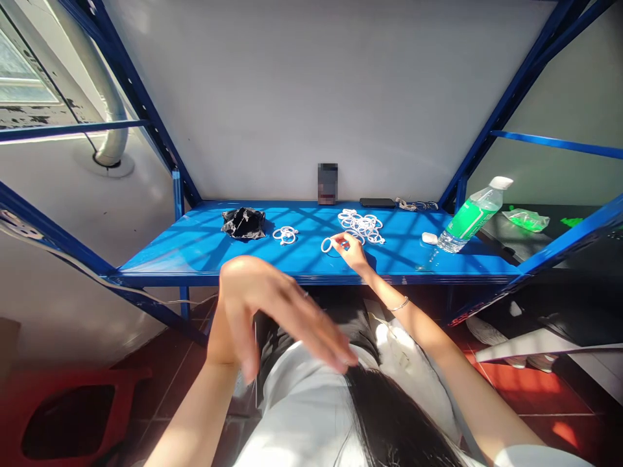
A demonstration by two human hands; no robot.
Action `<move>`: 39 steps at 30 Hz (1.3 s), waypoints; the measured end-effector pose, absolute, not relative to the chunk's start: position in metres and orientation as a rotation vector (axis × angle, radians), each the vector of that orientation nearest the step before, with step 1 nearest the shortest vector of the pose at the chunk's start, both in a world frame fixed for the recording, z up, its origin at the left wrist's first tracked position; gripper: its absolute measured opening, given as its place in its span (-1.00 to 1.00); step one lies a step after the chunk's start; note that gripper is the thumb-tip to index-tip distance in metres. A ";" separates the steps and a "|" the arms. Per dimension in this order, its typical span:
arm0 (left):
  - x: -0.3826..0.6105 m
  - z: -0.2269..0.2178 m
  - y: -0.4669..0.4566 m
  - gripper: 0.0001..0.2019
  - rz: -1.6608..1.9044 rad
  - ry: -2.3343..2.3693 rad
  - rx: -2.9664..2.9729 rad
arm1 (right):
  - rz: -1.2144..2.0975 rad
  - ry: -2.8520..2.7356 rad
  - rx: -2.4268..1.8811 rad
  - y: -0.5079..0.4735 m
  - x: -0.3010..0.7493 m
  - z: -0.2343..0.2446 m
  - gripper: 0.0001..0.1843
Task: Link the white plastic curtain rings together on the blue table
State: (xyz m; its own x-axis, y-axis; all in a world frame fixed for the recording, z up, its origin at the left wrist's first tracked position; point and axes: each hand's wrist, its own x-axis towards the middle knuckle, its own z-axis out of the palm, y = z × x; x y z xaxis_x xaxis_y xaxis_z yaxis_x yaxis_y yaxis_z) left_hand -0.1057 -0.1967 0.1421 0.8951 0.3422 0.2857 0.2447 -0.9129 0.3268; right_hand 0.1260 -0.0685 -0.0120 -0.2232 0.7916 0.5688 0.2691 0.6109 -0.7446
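My left hand [280, 311] is raised close in front of my chest, its fingers stretched out and slightly blurred, holding nothing. The fingertips are beside my long dark hair [389, 415]. At the blue shelf's front part, my right hand [351, 250] pinches a white ring [326, 245] between thumb and finger. Just behind that hand lies a pile of white rings [363, 226], partly hidden by it. To the left is a smaller cluster of white rings [285, 235] on the blue surface.
A crumpled black plastic bag [243, 224] sits left on the blue shelf [195, 243]. At the back are an upright dark phone-like object [328, 184], a flat black phone [378, 203] and a cable [413, 205]. A tilted water bottle [470, 217] and a white case [429, 238] are right.
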 end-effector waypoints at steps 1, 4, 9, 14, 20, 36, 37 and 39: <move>-0.101 0.141 -0.184 -0.33 0.482 0.445 2.713 | 0.611 -1.780 -0.866 -0.069 0.126 -0.012 -0.72; -0.083 0.111 -0.138 -0.35 0.687 0.720 2.452 | 0.606 -1.781 -0.862 -0.068 0.126 -0.012 -0.72; -0.063 0.021 -0.081 -0.10 0.912 1.058 2.298 | 0.613 -1.783 -0.857 -0.067 0.126 -0.013 -0.72; -0.052 -0.019 -0.069 -0.24 0.998 1.047 2.273 | 0.603 -1.810 -0.840 -0.067 0.126 -0.013 -0.69; -0.049 -0.016 -0.071 -0.45 1.165 1.051 2.184 | 0.593 -1.794 -0.832 -0.067 0.125 -0.013 -0.68; -0.046 -0.014 -0.077 -0.73 1.384 1.101 2.462 | 0.501 -1.794 -0.800 -0.076 0.125 -0.005 -0.70; -0.046 -0.013 -0.078 -0.74 1.403 1.111 2.467 | 0.470 -1.798 -0.790 -0.077 0.125 -0.005 -0.70; -0.046 -0.011 -0.080 -0.78 1.444 1.125 2.476 | 0.422 -1.813 -0.770 -0.078 0.125 -0.005 -0.71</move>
